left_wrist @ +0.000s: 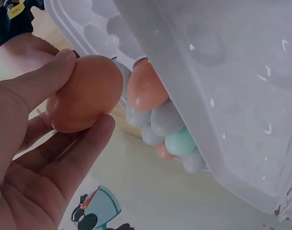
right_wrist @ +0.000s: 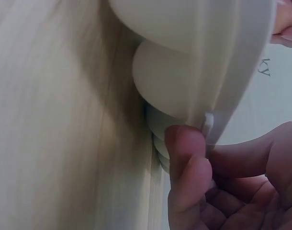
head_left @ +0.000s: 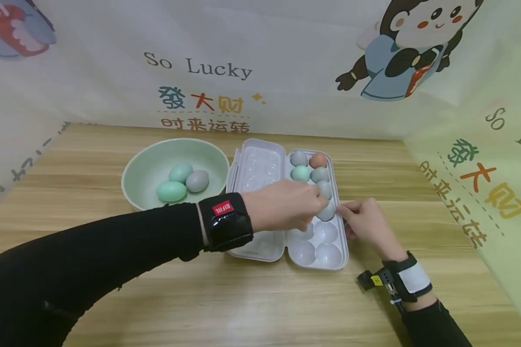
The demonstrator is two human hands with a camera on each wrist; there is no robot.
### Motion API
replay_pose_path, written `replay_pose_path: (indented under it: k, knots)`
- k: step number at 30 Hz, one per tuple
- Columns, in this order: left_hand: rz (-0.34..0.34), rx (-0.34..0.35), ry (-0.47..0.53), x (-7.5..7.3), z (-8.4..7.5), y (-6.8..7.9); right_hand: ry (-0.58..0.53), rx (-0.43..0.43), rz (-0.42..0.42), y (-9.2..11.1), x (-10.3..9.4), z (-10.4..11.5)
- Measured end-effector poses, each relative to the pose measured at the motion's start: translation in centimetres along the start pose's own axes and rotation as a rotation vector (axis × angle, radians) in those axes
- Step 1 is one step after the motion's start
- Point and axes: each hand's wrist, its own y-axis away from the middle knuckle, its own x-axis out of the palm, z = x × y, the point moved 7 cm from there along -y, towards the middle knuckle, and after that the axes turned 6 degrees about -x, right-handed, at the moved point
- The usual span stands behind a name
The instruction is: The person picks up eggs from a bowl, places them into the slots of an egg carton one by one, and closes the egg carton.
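Note:
My left hand (head_left: pixel 286 205) reaches over the open egg carton (head_left: pixel 345 258). In the left wrist view its thumb and fingers hold a brown egg (left_wrist: pixel 86 93) above the tray, beside another brown egg (left_wrist: pixel 147 86) seated in a cup. From above, the held egg is hidden by the hand. With thumb and fingers, my right hand (head_left: pixel 369 224) pinches the carton's right rim, near a small tab (right_wrist: pixel 208 125). Grey, green and brown eggs fill the far cups; several near cups (head_left: pixel 328 254) hold nothing.
Left of the carton stands a pale green bowl (head_left: pixel 134 180) with two green eggs (head_left: pixel 171 191) and a grey egg (head_left: pixel 197 181). The carton's lid (head_left: pixel 260 166) lies folded back toward the bowl. A printed cloth (head_left: pixel 286 86) rises behind the wooden table (head_left: pixel 243 303).

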Motion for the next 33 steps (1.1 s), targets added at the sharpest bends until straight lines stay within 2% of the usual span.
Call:
replay_pose_path:
  k: [6,11,21,33]
  knots:
    - [-0.019,0.061,0.033,0.8,-0.9,-1.1,-0.094,0.011,0.061,0.1,-0.1,-0.2]
    - [0.013,0.081,0.028,1.8,-1.5,-1.8,-0.154,0.022,0.091,0.2,0.0,-0.1]
    - [0.081,0.057,-0.015,3.5,-2.0,-2.5,-0.146,0.046,0.095,0.2,0.3,-0.1]
    - [0.103,0.060,-0.066,3.8,-2.3,-2.9,-0.122,0.039,0.080,0.2,0.2,-0.3]
